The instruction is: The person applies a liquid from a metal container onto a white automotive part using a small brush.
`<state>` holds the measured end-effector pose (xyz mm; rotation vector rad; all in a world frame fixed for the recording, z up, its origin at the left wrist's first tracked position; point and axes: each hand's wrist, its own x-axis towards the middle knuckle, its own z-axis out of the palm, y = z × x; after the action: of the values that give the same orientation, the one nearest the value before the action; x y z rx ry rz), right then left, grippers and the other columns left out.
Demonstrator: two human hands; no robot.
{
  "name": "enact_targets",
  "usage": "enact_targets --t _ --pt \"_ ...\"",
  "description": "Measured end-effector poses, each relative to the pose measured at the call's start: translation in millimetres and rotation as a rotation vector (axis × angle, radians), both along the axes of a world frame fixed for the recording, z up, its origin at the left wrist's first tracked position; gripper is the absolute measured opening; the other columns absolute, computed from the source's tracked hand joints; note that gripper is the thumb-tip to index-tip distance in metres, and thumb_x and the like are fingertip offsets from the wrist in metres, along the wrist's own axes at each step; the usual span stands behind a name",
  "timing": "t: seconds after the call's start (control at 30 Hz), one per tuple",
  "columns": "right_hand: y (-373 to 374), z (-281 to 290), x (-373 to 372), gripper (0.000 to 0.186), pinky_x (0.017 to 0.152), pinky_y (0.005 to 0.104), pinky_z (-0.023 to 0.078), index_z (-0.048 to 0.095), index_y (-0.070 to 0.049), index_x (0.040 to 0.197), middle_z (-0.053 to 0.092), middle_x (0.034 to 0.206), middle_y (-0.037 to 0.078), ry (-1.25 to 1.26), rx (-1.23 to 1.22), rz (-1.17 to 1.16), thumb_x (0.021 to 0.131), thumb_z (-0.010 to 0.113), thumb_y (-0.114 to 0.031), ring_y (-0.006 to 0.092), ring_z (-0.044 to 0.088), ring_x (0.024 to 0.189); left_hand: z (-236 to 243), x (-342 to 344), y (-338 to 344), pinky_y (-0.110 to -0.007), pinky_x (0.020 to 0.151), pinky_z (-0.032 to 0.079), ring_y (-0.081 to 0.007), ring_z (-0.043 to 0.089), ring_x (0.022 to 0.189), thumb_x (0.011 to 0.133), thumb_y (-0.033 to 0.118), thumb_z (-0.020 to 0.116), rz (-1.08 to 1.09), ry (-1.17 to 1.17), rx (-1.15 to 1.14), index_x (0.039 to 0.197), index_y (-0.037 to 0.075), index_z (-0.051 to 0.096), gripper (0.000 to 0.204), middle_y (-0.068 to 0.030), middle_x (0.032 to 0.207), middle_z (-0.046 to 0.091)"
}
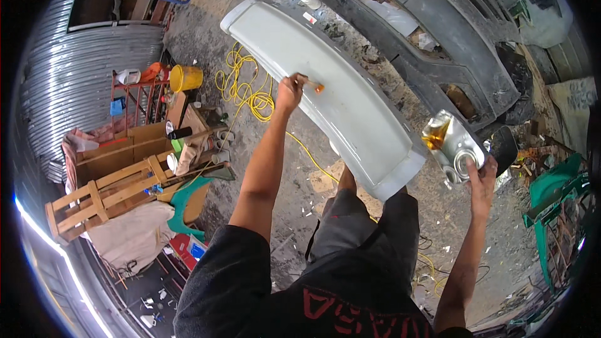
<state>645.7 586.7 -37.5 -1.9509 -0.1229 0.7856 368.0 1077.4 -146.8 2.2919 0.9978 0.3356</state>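
Note:
My left hand [290, 92] is closed round a small brush [311, 83], its tip wet with orange-amber liquid. The brush is over the middle of a long, curved, glossy pale-grey panel [350, 106]; whether the bristles touch the surface I cannot tell. Off the panel's near right end, my right hand [482, 184] grips a silver metal can [471, 144] by one end. Amber liquid [437, 138] shows in the can's far side, away from my fingers.
Large dark-grey moulded parts [426, 44] lie beyond the panel. A yellow hose [250, 91] coils on the littered floor to the left, near a yellow bucket [186, 79] and a wooden frame [106, 194]. Green metalwork [554, 194] stands at the right.

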Motion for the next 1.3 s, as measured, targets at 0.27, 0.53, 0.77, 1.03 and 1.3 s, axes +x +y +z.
enact_targets --t 0.27,0.53,0.77,1.03,1.3 --pt "84.9 -14.6 13.5 0.062 0.093 0.0311 0.044 0.046 0.004 0.127 0.06 0.117 0.014 -0.067 0.124 0.179 0.083 0.08 -0.024 0.0196 0.057 0.106 15.6 17.3 -58.3 -0.044 0.077 0.047 -0.033 0.057 0.089 0.086 0.004 0.058 -0.12 0.244 0.431 0.107 0.01 0.068 0.024 -0.0079 0.104 0.067" --pt "126.6 -16.5 4.9 0.077 0.087 0.0349 0.048 0.047 0.01 0.12 0.062 0.106 0.019 -0.095 0.048 0.28 0.075 0.083 -0.041 0.0259 0.061 0.098 50.1 16.2 -181.5 -0.041 0.084 0.047 -0.0284 0.058 0.093 0.084 0.002 0.061 -0.203 0.194 0.19 0.106 0.006 0.068 0.023 -0.0081 0.107 0.069" --pt "167.9 20.6 -28.9 0.082 0.09 0.0362 0.049 0.048 0.009 0.12 0.067 0.106 0.018 -0.066 -0.007 0.304 0.072 0.083 -0.047 0.0276 0.065 0.1 149.7 36.5 -187.6 -0.037 0.086 0.049 -0.0273 0.063 0.093 0.085 0.001 0.067 0.096 -0.243 -0.088 0.104 0.005 0.07 0.02 -0.0105 0.102 0.07" --pt "187.1 25.2 -59.1 0.078 0.09 0.0385 0.049 0.049 0.011 0.117 0.065 0.11 0.025 -0.147 -0.026 0.387 0.072 0.084 -0.044 0.0336 0.065 0.102 117.0 45.7 -184.0 -0.036 0.087 0.046 -0.0289 0.062 0.094 0.086 0.003 0.065 -0.218 -0.095 -0.05 0.101 0.005 0.071 0.016 -0.0099 0.101 0.07" --pt "156.9 3.6 -46.8 0.085 0.088 0.0352 0.05 0.043 0.014 0.125 0.068 0.107 0.022 -0.148 -0.068 0.351 0.074 0.083 -0.042 0.0293 0.067 0.1 45.4 -23.8 -152.6 -0.028 0.068 0.048 -0.0093 0.057 0.071 0.097 0.018 0.06 0.292 -0.164 -0.259 0.104 0.004 0.072 0.02 -0.0038 0.085 0.069"
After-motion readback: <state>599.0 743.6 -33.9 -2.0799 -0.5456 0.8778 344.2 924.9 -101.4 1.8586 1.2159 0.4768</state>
